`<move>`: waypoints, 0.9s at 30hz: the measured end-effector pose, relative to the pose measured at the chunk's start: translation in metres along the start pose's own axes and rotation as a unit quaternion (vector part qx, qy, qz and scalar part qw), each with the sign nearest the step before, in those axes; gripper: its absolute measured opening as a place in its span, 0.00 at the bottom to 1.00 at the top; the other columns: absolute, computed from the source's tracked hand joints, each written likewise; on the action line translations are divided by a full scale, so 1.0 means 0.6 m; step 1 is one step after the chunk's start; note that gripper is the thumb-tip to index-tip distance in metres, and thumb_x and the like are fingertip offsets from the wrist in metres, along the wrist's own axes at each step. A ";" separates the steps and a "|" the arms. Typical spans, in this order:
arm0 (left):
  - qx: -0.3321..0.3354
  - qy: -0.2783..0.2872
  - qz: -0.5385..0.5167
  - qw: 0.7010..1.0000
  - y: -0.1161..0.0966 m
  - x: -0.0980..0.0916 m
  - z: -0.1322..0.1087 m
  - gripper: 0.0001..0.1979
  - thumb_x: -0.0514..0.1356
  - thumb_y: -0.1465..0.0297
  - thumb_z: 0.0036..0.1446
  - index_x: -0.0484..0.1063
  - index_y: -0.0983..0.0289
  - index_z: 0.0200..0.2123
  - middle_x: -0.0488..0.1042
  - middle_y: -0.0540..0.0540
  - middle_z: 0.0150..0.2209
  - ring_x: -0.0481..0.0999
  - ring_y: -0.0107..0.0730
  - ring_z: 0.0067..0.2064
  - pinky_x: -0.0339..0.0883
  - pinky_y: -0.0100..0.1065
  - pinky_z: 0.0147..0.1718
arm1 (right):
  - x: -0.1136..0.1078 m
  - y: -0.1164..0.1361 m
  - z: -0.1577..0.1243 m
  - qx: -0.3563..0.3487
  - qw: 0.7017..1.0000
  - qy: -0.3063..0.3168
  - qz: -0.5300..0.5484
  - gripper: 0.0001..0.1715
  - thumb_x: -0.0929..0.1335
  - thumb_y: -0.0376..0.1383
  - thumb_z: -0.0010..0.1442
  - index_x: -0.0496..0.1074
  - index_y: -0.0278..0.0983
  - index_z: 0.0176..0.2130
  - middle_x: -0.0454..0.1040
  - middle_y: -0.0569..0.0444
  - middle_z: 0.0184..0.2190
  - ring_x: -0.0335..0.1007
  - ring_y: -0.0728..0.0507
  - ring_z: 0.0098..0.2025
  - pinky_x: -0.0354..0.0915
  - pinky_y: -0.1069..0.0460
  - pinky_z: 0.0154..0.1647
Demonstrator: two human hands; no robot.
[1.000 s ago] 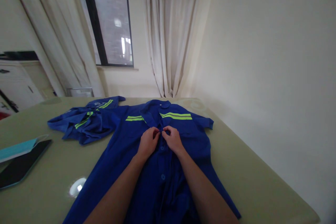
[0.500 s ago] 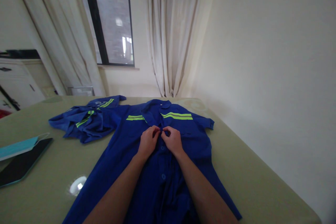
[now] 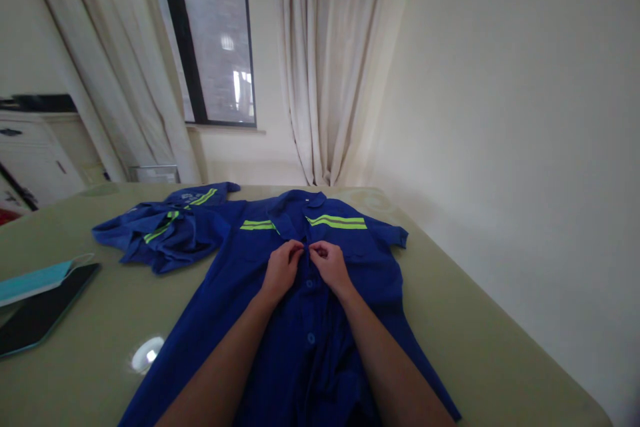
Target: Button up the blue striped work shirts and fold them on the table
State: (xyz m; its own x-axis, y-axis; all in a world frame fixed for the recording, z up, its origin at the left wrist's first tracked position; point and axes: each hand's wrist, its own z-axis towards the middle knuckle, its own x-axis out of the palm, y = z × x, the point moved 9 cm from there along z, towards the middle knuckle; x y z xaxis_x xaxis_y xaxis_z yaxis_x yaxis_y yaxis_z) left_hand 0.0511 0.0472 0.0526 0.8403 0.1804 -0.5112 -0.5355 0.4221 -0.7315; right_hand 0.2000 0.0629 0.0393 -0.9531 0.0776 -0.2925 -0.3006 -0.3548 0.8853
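Observation:
A blue short-sleeved work shirt [image 3: 380, 273] lies face up, collar away from me, with yellow-green stripes across its chest. My left hand [image 3: 283, 265] pinches the front placket just under the collar opening. Close beside it, my right hand [image 3: 329, 263] pinches the other side of the placket, fingertips almost meeting the left ones. Whatever button or buttonhole sits between the fingertips is hidden. Lower down the front, one button [image 3: 309, 284] and another button [image 3: 311, 338] show below the hands.
A crumpled blue garment [image 3: 170, 233] with matching stripes lies left of the shirt on the pale green table [image 3: 480, 347]. Further left, a light-blue face mask [image 3: 37, 281] rests partly over a dark flat object [image 3: 45, 317]. A wall [image 3: 525, 147] runs along the table's right side.
My fingertips have drawn very slightly apart at the placket. The shirt and the things around it lie as before.

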 end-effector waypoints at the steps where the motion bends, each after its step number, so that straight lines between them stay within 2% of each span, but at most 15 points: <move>1: 0.001 0.002 -0.004 1.000 0.000 0.000 0.000 0.09 0.55 0.72 0.63 0.76 0.60 0.39 0.82 0.54 0.39 0.81 0.38 0.41 0.71 0.36 0.44 | 0.002 -0.004 0.000 0.004 1.000 0.002 0.000 0.11 0.69 0.40 0.55 0.79 0.36 0.34 0.76 0.55 0.24 0.67 0.46 0.25 0.61 0.53 0.27; 3: 0.001 0.007 -0.010 1.000 0.001 0.000 0.000 0.10 0.54 0.73 0.63 0.76 0.60 0.40 0.82 0.55 0.39 0.81 0.38 0.42 0.71 0.36 0.44 | 0.005 -0.008 0.000 0.007 1.000 0.005 -0.006 0.11 0.71 0.40 0.54 0.79 0.36 0.33 0.71 0.58 0.20 0.63 0.48 0.23 0.56 0.54 0.24; 6: 0.000 0.013 -0.016 1.000 0.002 0.001 -0.001 0.10 0.54 0.72 0.62 0.76 0.59 0.39 0.83 0.54 0.39 0.81 0.37 0.41 0.71 0.35 0.44 | 0.005 -0.010 0.000 0.009 1.000 0.001 -0.014 0.09 0.71 0.40 0.53 0.78 0.36 0.32 0.68 0.60 0.19 0.60 0.49 0.22 0.54 0.55 0.23; 13: -0.025 0.001 -0.021 0.999 0.014 -0.003 -0.001 0.07 0.56 0.73 0.57 0.73 0.59 0.37 0.81 0.51 0.34 0.81 0.36 0.37 0.71 0.34 0.39 | 0.015 -0.003 -0.001 0.013 0.999 0.045 -0.027 0.07 0.73 0.38 0.51 0.78 0.36 0.31 0.68 0.61 0.18 0.61 0.50 0.21 0.54 0.55 0.24; 20: -0.007 0.014 -0.030 0.999 0.000 -0.002 -0.001 0.10 0.55 0.73 0.59 0.74 0.59 0.40 0.82 0.51 0.35 0.81 0.34 0.37 0.72 0.33 0.40 | 0.006 -0.001 -0.004 0.011 0.998 0.007 -0.068 0.08 0.71 0.38 0.53 0.78 0.37 0.33 0.71 0.59 0.20 0.64 0.48 0.23 0.56 0.55 0.25; 27: -0.023 0.004 -0.020 1.000 -0.007 -0.006 -0.003 0.10 0.57 0.65 0.62 0.78 0.60 0.37 0.83 0.52 0.34 0.81 0.36 0.36 0.71 0.34 0.38 | 0.007 0.003 -0.007 0.009 0.992 0.007 -0.128 0.06 0.70 0.38 0.55 0.77 0.38 0.34 0.70 0.60 0.22 0.63 0.48 0.24 0.54 0.55 0.26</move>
State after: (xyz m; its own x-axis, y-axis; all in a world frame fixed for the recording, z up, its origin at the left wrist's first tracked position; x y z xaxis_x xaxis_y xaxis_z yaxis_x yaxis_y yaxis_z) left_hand 0.0501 0.0430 0.0565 0.8601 0.1566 -0.4855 -0.5058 0.3865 -0.7712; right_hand 0.1953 0.0588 0.0384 -0.8451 0.1490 -0.5133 -0.5330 -0.3084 0.7879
